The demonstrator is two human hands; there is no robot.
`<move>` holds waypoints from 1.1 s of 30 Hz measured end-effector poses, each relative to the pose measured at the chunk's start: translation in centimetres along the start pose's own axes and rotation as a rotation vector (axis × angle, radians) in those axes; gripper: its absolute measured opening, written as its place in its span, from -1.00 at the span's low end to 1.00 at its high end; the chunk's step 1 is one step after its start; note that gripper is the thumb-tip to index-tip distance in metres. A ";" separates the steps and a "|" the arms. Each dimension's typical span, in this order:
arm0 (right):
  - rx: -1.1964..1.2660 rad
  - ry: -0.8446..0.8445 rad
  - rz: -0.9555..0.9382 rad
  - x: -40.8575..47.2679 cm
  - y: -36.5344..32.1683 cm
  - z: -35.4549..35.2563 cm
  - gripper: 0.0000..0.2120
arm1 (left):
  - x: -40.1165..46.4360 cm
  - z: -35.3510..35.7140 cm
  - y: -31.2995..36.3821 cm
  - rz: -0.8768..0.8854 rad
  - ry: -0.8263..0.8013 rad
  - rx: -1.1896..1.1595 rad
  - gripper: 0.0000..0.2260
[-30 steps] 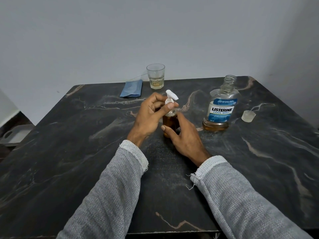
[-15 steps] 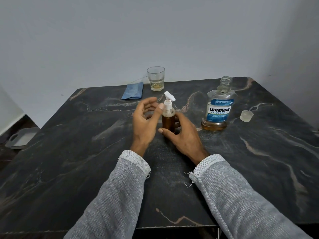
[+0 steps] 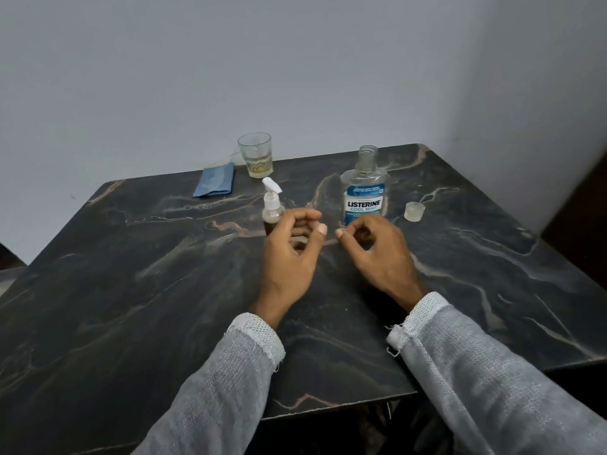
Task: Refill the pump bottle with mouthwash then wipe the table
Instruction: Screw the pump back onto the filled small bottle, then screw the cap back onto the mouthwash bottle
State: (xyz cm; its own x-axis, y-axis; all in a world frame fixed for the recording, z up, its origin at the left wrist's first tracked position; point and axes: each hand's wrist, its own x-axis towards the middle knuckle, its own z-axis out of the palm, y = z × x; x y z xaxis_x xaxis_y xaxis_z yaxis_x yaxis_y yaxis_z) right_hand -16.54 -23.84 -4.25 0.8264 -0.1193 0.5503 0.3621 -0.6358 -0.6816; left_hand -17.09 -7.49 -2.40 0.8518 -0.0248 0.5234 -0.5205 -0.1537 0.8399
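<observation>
The small amber pump bottle (image 3: 272, 211) with its white pump head stands upright on the dark marble table (image 3: 131, 290), untouched. My left hand (image 3: 290, 257) hovers just right of it, fingers loosely curled, holding nothing. My right hand (image 3: 377, 254) hovers in front of the uncapped Listerine mouthwash bottle (image 3: 364, 192), also loosely curled and holding nothing; it hides the bottle's base. The bottle's clear cap (image 3: 414, 211) lies on the table to the right. A folded blue cloth (image 3: 215, 179) lies at the back left.
A drinking glass (image 3: 255, 155) with a little pale liquid stands at the table's back edge beside the cloth. A grey wall rises right behind the table. The table's front edge runs near my sleeves.
Both hands have let go of the pump bottle and pulled back toward me and to the right. The pump bottle now stands alone with its pump on.
</observation>
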 end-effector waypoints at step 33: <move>0.003 -0.090 0.171 8.0 3.2 -10.5 -0.48 | 3.7 8.2 -4.8 -0.140 -0.190 0.116 -0.65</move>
State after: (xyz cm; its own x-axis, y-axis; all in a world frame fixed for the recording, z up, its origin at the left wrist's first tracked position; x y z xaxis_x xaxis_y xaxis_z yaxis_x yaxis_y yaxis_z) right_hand -13.31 -34.88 3.06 0.9109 -0.1569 0.3815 0.2144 -0.6100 -0.7628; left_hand -10.97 -14.98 -5.72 0.9169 -0.1781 0.3573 -0.3954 -0.2809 0.8745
